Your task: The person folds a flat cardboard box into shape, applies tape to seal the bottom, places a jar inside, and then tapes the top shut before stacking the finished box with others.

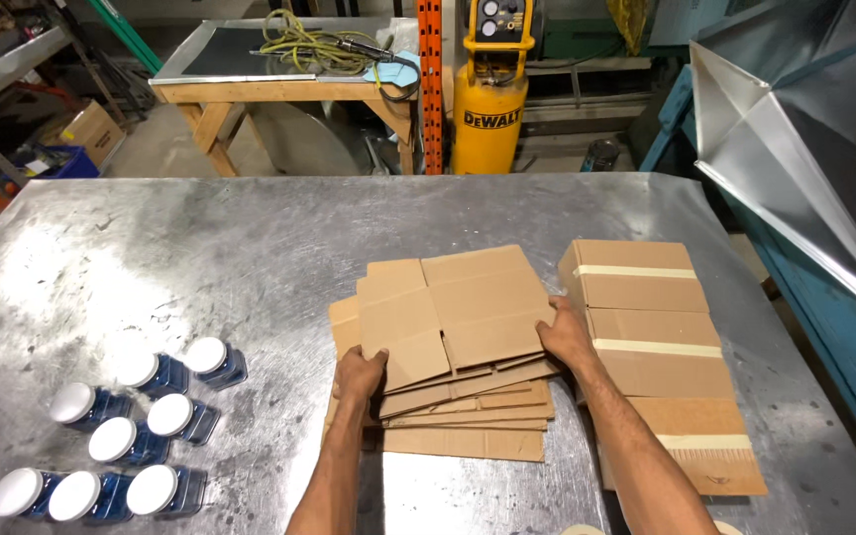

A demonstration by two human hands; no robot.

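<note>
Hands first: your left hand and right hand each grip an edge of the top flat brown cardboard box blank, lifted off the stack of unfolded blanks below. Just right of your right hand lie three taped, folded cardboard boxes; the stack remains unfolded. Well left of your left hand stand white-lidded blue jars. Beyond both hands the steel worktop runs bare to its far edge.
</note>
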